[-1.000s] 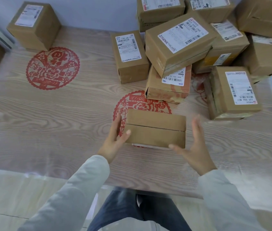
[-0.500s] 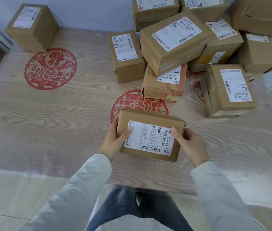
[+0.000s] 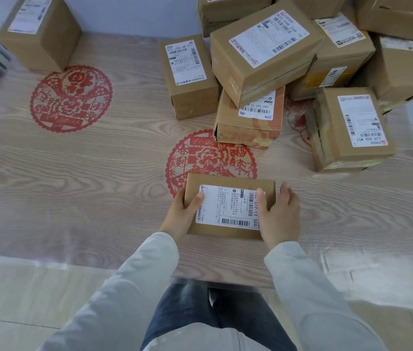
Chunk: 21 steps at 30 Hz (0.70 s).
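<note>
A small brown cardboard parcel (image 3: 228,206) with a white shipping label facing up lies flat near the front edge of the wood-grain table (image 3: 86,173). My left hand (image 3: 182,214) grips its left end, thumb on the label. My right hand (image 3: 278,214) holds its right end, thumb on top and fingers along the side. The parcel partly covers the lower edge of a red paper-cut decal (image 3: 210,155).
A pile of several labelled parcels (image 3: 263,46) fills the table's back right, with one box (image 3: 349,127) at the right and one (image 3: 187,74) at the centre back. A single box (image 3: 38,31) stands at the back left by another red decal (image 3: 71,100).
The parcel was turned over from a plain taped side to its label side. Both hands now hold its ends, and it lies flat on the table.
</note>
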Available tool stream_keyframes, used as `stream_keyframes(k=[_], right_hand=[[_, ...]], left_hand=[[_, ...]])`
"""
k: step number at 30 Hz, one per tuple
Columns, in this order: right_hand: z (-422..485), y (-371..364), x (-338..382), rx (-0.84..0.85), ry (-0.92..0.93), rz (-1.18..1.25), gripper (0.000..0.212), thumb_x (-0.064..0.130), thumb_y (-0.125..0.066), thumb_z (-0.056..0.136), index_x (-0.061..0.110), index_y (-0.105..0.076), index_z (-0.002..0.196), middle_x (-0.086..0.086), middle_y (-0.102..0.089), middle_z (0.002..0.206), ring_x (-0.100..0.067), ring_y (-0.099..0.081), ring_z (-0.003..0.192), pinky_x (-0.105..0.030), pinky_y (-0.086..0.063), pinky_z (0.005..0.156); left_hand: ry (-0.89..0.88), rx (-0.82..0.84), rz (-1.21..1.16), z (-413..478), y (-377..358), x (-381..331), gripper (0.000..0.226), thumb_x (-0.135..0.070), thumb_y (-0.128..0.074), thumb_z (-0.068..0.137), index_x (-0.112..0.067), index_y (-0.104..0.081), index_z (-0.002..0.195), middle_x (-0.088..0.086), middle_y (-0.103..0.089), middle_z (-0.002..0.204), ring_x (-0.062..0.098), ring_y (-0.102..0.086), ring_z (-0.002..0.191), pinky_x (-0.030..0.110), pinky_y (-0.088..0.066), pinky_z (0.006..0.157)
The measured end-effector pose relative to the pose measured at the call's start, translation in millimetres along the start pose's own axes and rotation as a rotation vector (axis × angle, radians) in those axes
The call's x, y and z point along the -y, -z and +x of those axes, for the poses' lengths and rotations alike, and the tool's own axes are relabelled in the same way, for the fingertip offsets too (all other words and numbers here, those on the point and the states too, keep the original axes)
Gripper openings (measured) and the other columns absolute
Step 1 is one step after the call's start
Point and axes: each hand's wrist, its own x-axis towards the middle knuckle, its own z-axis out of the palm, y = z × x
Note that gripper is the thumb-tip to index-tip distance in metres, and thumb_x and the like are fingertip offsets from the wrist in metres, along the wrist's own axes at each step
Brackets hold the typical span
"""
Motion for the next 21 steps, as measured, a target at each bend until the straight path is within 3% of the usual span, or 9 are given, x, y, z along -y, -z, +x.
stream_keyframes(k=[2, 4, 9, 13, 18, 21], right_hand=[[-10, -4, 8, -0.134, 0.249, -0.137, 0.076, 0.055, -0.029, 0.096, 0.005, -0.011, 0.151, -0.016, -0.007, 0.159, -0.029, 0.004, 0.147, -0.041, -0.004, 0.120], [-15, -15, 16, -0.146, 0.437, -0.251, 0.078, 0.058, -0.013, 0.094, 0.004, -0.004, 0.150, -0.015, 0.000, 0.158, -0.025, 0.013, 0.145, -0.035, 0.011, 0.118], [-14, -40, 29, -0.132, 0.603, -0.382, 0.071, 0.049, -0.007, 0.100, -0.003, -0.026, 0.145, -0.018, -0.024, 0.154, -0.028, -0.012, 0.144, -0.039, -0.002, 0.117], [-8, -48, 24, -0.189, 0.633, -0.407, 0.066, 0.043, -0.024, 0.097, -0.001, -0.023, 0.146, -0.015, -0.022, 0.156, -0.027, -0.013, 0.145, -0.042, -0.008, 0.117], [-7, -46, 26, -0.207, 0.633, -0.401, 0.066, 0.043, -0.024, 0.096, 0.000, -0.022, 0.147, -0.015, -0.023, 0.156, -0.026, -0.015, 0.144, -0.040, -0.007, 0.117], [-8, -48, 25, -0.213, 0.635, -0.396, 0.066, 0.044, -0.024, 0.097, 0.000, -0.022, 0.146, -0.015, -0.022, 0.156, -0.026, -0.016, 0.144, -0.040, -0.006, 0.117]], left_hand=[[-0.020, -0.044, 0.016, 0, 0, -1, 0.055, -0.045, -0.050, 0.094, -0.027, -0.035, 0.144, -0.005, -0.059, 0.126, 0.014, -0.058, 0.111, 0.028, -0.045, 0.092], [-0.022, -0.068, 0.038, 1, -1, -1, 0.057, -0.047, -0.047, 0.095, -0.029, -0.032, 0.146, -0.004, -0.057, 0.129, 0.016, -0.056, 0.115, 0.035, -0.043, 0.100], [-0.037, -0.067, 0.024, 3, -4, -2, 0.048, -0.039, -0.045, 0.098, -0.022, -0.037, 0.142, -0.002, -0.061, 0.121, 0.012, -0.061, 0.101, 0.026, -0.048, 0.084], [-0.051, -0.062, 0.013, 5, -5, 2, 0.048, -0.038, -0.045, 0.098, -0.024, -0.036, 0.142, -0.003, -0.060, 0.122, 0.010, -0.060, 0.103, 0.019, -0.047, 0.079], [-0.055, -0.060, -0.011, 6, -5, 1, 0.050, -0.038, -0.046, 0.097, -0.023, -0.035, 0.144, -0.001, -0.060, 0.126, 0.012, -0.060, 0.106, 0.024, -0.048, 0.085], [-0.052, -0.051, -0.018, 6, -4, 1, 0.049, -0.037, -0.046, 0.098, -0.023, -0.035, 0.143, -0.003, -0.059, 0.124, 0.009, -0.060, 0.102, 0.017, -0.047, 0.078]])
